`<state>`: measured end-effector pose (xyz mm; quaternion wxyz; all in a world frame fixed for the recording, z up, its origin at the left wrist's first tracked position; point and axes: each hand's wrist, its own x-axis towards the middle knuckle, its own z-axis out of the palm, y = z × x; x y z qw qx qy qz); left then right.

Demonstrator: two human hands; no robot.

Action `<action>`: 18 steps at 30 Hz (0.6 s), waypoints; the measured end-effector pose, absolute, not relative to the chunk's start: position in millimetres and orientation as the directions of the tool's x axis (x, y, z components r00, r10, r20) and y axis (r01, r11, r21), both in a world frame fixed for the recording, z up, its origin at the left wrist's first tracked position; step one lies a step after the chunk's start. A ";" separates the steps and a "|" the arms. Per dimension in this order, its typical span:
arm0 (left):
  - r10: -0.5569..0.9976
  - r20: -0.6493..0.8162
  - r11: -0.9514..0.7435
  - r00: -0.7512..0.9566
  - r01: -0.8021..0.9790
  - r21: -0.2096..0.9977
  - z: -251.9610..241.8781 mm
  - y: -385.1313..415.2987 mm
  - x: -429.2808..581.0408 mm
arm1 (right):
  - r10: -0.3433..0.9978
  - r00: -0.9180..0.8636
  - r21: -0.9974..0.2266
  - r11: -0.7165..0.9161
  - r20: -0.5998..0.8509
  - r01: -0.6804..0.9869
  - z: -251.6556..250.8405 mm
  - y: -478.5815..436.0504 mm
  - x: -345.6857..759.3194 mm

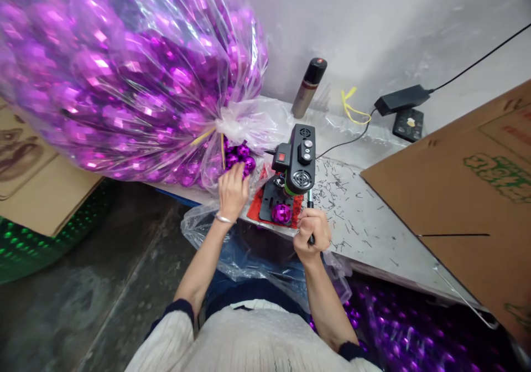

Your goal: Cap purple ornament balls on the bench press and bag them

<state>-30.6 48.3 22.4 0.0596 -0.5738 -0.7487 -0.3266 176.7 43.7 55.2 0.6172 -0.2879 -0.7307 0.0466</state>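
A black bench drill press point(301, 159) stands on a red sheet point(256, 205) on the worktop. My right hand point(312, 233) is wrapped round its lever handle point(310, 203). One shiny faceted purple ball point(281, 213) sits at the front of the machine's base, to the left of that hand. My left hand point(233, 191) reaches over several loose purple balls point(248, 163), fingers stretched out and their tips touching or close to them. These balls lie beside the gathered neck point(232, 124) of a large clear bag point(157, 78) packed with purple balls.
Behind the machine stand a spray can point(309, 88), a yellow tie point(350, 106) and a black power adapter point(402, 99) with its cord. Dark shavings point(332, 195) litter the worktop. A cardboard box point(464, 184) blocks the right. More purple balls point(398, 327) are below.
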 end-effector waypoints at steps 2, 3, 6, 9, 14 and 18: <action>0.870 0.273 0.315 -0.411 0.889 0.333 37.9 69.3 -38.7 | 0.475 -0.083 -0.416 0.832 0.876 0.368 57.1 43.9 177.1; 0.888 0.171 0.373 -0.427 0.885 0.279 43.0 76.2 -39.4 | 0.475 -0.088 -0.414 0.831 0.876 0.371 58.1 44.0 177.4; 0.905 -0.028 0.422 -0.425 0.886 0.191 45.0 81.4 -35.8 | 0.475 -0.102 -0.408 0.831 0.874 0.378 60.0 44.2 178.1; 0.929 0.052 0.333 -0.366 0.891 0.308 30.8 72.6 -36.6 | 0.472 -0.109 -0.403 0.834 0.875 0.377 60.5 43.9 178.3; 0.913 0.331 -0.017 -0.240 0.787 0.617 2.8 55.9 -42.1 | 0.480 -0.102 -0.411 0.828 0.871 0.381 59.4 43.5 178.0; 0.872 0.314 -0.049 -0.375 0.573 0.818 -1.1 41.9 -34.6 | 0.478 -0.113 -0.402 0.827 0.871 0.394 57.5 43.9 178.8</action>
